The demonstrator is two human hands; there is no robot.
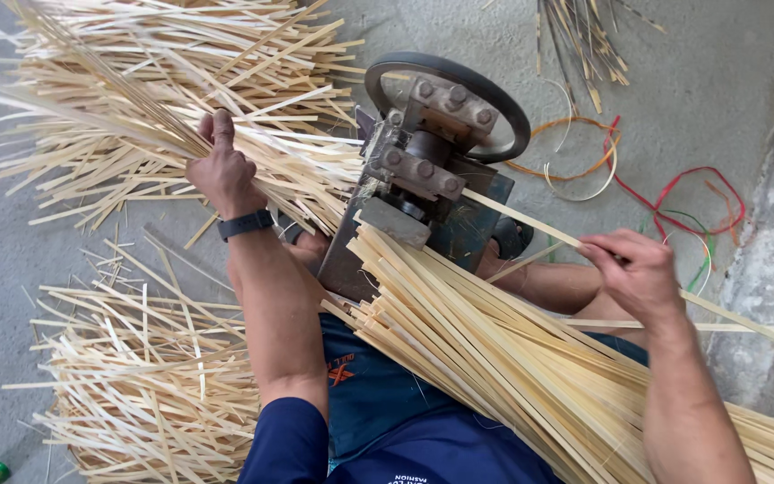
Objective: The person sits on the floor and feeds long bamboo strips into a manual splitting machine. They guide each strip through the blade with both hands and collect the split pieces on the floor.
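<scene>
Hands, head view: our right hand [640,269] pinches a single bamboo strip [530,221] between thumb and fingers, just where it leaves the splitting machine [423,193]; our left hand [221,170] is closed around a fistful of thin split slivers [136,125] on the far side of the machine.
Strip position: it runs at a slant from the machine's bolted metal head [427,157] across to the right hand and on past it toward the lower right.
Feed stock: a thick bundle of uncut strips [512,367] lies across our lap, its ends touching the machine's base.
Grip advice: we judge the right hand should keep its pinch light and in line with the strip, so it slides straight and does not twist at the head.
Left side advice: we would keep the slivers pulled level with the outlet, taut but not yanked, so they come away evenly.
Risk: fingers near the head could be nicked by sharp edges; we stay back from the metal.
Surroundings: a heap of loose slivers [145,376] sits on the concrete floor [11,260] at lower left; coloured plastic bands [674,202] lie beyond the machine's dark ring wheel [503,103].
</scene>
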